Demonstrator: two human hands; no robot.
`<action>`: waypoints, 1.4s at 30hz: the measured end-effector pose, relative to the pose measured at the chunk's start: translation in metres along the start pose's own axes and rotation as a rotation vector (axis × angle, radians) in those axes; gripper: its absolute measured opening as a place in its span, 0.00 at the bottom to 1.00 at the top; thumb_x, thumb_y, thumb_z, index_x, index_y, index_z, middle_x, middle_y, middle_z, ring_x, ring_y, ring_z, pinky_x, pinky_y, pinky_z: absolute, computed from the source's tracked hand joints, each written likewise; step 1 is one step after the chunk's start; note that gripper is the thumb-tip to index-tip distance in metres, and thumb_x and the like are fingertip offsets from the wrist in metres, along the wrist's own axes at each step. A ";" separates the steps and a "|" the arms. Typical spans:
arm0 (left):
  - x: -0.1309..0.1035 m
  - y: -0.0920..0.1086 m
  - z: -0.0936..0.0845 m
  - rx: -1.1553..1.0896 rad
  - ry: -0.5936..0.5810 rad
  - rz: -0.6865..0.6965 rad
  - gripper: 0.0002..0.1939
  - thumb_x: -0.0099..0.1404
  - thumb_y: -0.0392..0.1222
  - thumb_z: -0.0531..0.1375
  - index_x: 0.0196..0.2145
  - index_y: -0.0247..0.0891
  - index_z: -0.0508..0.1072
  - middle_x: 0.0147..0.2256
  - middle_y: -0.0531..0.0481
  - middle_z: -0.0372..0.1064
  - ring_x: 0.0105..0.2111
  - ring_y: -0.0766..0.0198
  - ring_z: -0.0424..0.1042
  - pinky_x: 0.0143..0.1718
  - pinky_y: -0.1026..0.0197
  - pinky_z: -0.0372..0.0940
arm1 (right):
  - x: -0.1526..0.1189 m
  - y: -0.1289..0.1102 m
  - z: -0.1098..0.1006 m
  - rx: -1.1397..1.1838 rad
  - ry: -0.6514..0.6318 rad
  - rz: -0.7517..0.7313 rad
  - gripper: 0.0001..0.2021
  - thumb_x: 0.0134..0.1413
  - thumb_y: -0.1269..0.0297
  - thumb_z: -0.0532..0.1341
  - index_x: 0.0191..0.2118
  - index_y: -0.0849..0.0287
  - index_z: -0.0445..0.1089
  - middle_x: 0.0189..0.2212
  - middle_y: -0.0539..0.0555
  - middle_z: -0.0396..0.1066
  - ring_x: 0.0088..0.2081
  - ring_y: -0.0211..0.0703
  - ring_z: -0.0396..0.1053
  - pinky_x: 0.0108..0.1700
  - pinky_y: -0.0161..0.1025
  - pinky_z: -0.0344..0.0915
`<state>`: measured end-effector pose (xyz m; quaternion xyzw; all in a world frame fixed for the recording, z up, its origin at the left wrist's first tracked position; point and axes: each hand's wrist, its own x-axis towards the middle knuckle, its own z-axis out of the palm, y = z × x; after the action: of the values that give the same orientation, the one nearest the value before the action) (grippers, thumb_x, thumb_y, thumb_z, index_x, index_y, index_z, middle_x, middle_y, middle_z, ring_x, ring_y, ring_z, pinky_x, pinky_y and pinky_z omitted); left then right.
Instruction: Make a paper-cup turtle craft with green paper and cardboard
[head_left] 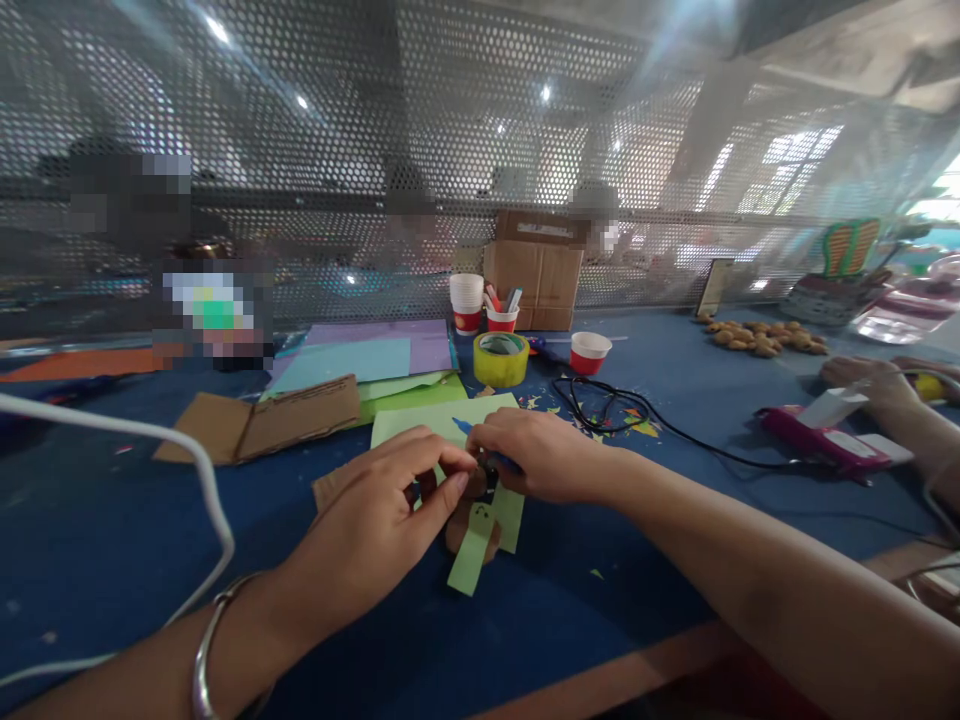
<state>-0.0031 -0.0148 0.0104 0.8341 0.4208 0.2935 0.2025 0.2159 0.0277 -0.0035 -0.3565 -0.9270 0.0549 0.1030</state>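
Over pale green paper (401, 422) near the middle of the blue table, both hands meet. My left hand (390, 490) has thumb and fingertips drawn together at a small brown piece; what they pinch is hidden. My right hand (532, 452) is curled closed around a blue pen-like tool (462, 426), its tip pointing up and left. Just below the fingers, a green paper strip (471, 552) with a small drawn face lies across a round brown piece (455, 533). Some dark bits show between the hands.
Behind are yellow tape (500, 360), paper cups (466, 303), a red cup (589, 352) and a cardboard box (536, 280). Folded cardboard (300, 420) lies left. A black cable (675, 430) runs right to a pink glue gun (825, 440), near another person's hand (862, 385).
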 end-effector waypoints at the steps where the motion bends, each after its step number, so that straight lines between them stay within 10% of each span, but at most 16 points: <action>1: 0.000 -0.001 0.000 0.000 0.002 0.000 0.07 0.71 0.42 0.58 0.38 0.43 0.76 0.36 0.52 0.73 0.35 0.62 0.71 0.33 0.63 0.63 | 0.000 0.001 0.001 0.004 0.004 -0.006 0.14 0.55 0.75 0.59 0.47 0.57 0.69 0.39 0.55 0.71 0.42 0.45 0.67 0.39 0.37 0.58; 29: -0.004 -0.004 -0.005 0.064 0.056 -0.007 0.07 0.69 0.42 0.57 0.39 0.44 0.77 0.34 0.53 0.73 0.30 0.64 0.70 0.31 0.62 0.63 | 0.000 0.002 0.000 0.061 -0.015 0.010 0.18 0.49 0.80 0.58 0.46 0.57 0.68 0.40 0.54 0.71 0.42 0.45 0.67 0.43 0.38 0.60; 42: 0.014 -0.019 0.000 0.145 -0.063 -0.042 0.12 0.70 0.41 0.55 0.45 0.41 0.77 0.43 0.47 0.74 0.41 0.56 0.73 0.40 0.57 0.65 | -0.001 0.008 -0.005 0.375 0.193 0.189 0.12 0.56 0.74 0.57 0.46 0.57 0.70 0.39 0.51 0.74 0.38 0.40 0.71 0.42 0.36 0.62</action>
<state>-0.0076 0.0074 0.0037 0.8464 0.4519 0.2314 0.1608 0.2229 0.0337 -0.0005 -0.4200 -0.8488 0.2014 0.2502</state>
